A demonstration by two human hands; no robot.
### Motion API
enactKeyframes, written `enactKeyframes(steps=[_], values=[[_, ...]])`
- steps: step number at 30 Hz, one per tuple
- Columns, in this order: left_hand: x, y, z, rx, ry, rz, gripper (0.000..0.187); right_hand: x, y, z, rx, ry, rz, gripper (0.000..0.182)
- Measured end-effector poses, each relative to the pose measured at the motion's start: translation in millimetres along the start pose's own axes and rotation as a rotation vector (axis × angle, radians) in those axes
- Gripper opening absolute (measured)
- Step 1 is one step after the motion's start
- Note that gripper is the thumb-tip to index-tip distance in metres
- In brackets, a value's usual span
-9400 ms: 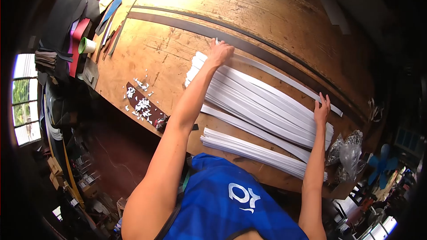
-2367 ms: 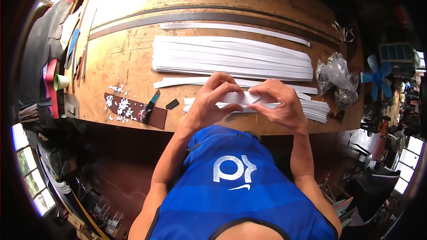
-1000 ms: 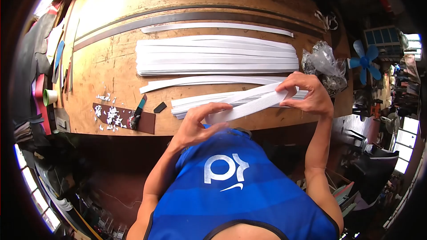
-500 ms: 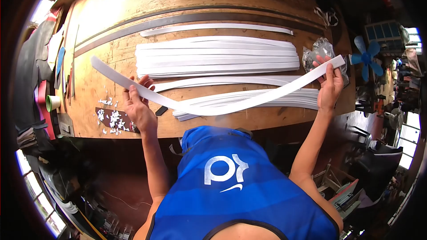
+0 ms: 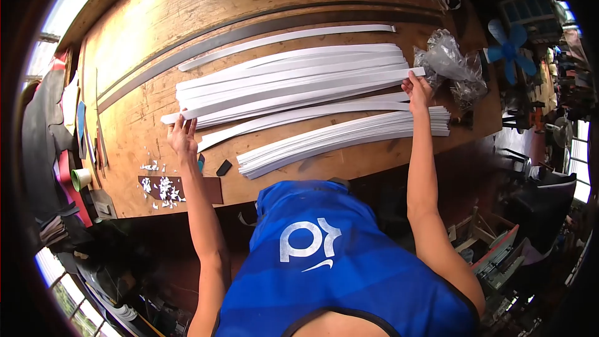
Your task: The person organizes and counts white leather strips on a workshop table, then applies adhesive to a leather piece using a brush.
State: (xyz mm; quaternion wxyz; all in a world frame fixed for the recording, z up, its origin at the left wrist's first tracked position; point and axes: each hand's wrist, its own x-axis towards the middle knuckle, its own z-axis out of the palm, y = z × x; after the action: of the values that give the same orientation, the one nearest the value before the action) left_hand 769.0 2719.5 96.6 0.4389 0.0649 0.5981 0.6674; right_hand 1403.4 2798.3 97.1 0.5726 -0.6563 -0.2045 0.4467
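Observation:
A long white strip (image 5: 399,75) stretches between my hands over a wide stack of similar white strips (image 5: 274,65). My left hand (image 5: 182,137) pinches its left end, near the stack's left edge. The right end sits between the fingers of my right hand (image 5: 418,90), beside the stack's right edge. Closer to me lie a few loose white strips (image 5: 281,116) and a thick bundle of strips (image 5: 337,138). Beyond the stack, a single white strip (image 5: 287,42) rests alone on the wooden table (image 5: 134,150).
Crumpled clear plastic (image 5: 452,62) lies right of the stack. At the front left are white scraps (image 5: 165,190) on a dark red piece (image 5: 209,188) and a small black block (image 5: 224,167). A blue fan (image 5: 510,51) stands at the right. Dark flat bars (image 5: 249,30) cross the table.
Both hands have moved, carrying the strip away from my body and onto the stack. The strip sagged in front of the stack before and now runs nearly straight along it.

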Motion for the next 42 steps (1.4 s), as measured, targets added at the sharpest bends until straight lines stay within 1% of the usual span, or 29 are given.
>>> enactKeyframes(steps=[4,7,10,12,14,16,20,23,24,26,27,29,30,31,32,33,34,36,37,38,40,41,42], values=[[32.2,-23.5,2.2,0.097,0.100,-0.015,0.016,29.4,20.7,-6.5,-0.086,0.031,0.077,0.016],[35.6,-25.7,6.2,0.111,0.129,-0.023,0.016,37.7,28.3,-8.1,-0.132,0.030,0.099,0.017],[42.6,-33.7,1.1,0.149,0.116,0.008,0.018,50.7,37.4,-16.6,-0.179,0.024,0.112,0.017],[52.9,-37.4,-6.2,0.193,0.159,-0.001,0.020,51.8,42.3,-16.0,-0.214,0.084,0.077,0.018],[61.0,-43.4,-16.9,0.153,0.140,0.052,0.025,62.9,47.6,-23.1,-0.288,0.067,0.063,0.022],[54.7,-35.5,-13.2,0.221,0.177,0.041,0.032,72.6,53.7,-31.7,-0.271,0.062,0.069,0.024],[53.9,-27.7,-20.4,0.277,0.231,0.054,0.036,65.4,45.6,-31.5,-0.294,0.077,0.085,0.022],[55.7,-22.2,-29.6,0.361,0.194,0.066,0.041,68.7,50.0,-38.8,-0.301,0.074,0.083,0.023],[56.6,-20.0,-33.0,0.358,0.200,0.068,0.041,72.3,51.5,-42.6,-0.309,0.081,0.085,0.025],[55.5,-14.2,-39.0,0.502,0.203,0.065,0.039,73.2,50.7,-43.4,-0.276,0.078,0.084,0.027],[50.0,-12.1,-44.3,0.501,0.212,0.064,0.039,68.5,46.2,-44.6,-0.279,0.085,0.089,0.027],[40.2,-7.9,-53.9,0.747,0.092,0.211,0.028,63.2,43.7,-43.8,-0.281,0.082,0.089,0.027],[36.3,-8.4,-62.2,0.742,0.097,0.213,0.028,62.0,43.7,-44.9,-0.339,0.100,0.038,0.026],[32.8,-8.2,-71.5,0.966,-0.063,0.246,0.026,60.4,44.2,-46.1,-0.395,0.121,-0.014,0.025],[29.2,-10.8,-79.4,1.187,-0.229,0.278,0.024,54.0,45.3,-44.9,-0.394,0.120,-0.019,0.025],[22.7,-14.4,-83.0,1.303,-0.261,0.362,0.029,41.8,48.1,-40.8,-0.403,0.063,-0.069,0.024],[16.7,-16.7,-86.9,1.300,-0.262,0.367,0.029,28.4,52.1,-35.8,-0.412,0.006,-0.119,0.024],[6.4,-20.4,-91.2,1.503,-0.388,0.465,0.035,-4.4,59.6,-21.3,-0.416,-0.103,-0.148,0.023],[-0.8,-21.9,-89.0,1.510,-0.352,0.475,0.035,-27.7,61.7,-8.4,-0.370,-0.129,-0.131,0.023],[-2.6,-23.5,-89.7,1.504,-0.364,0.485,0.035,-52.2,60.8,4.4,-0.366,-0.167,-0.123,0.022],[-3.1,-29.9,-90.0,1.513,-0.335,0.600,0.027,-91.0,67.3,22.2,-0.357,-0.234,-0.108,0.021],[-4.7,-27.9,-88.0,1.514,-0.347,0.575,0.022,-109.5,72.1,30.9,-0.330,-0.257,-0.081,0.020],[-2.0,-29.2,-89.1,1.524,-0.350,0.595,0.020,-131.3,70.8,42.9,-0.329,-0.260,-0.036,0.020]])
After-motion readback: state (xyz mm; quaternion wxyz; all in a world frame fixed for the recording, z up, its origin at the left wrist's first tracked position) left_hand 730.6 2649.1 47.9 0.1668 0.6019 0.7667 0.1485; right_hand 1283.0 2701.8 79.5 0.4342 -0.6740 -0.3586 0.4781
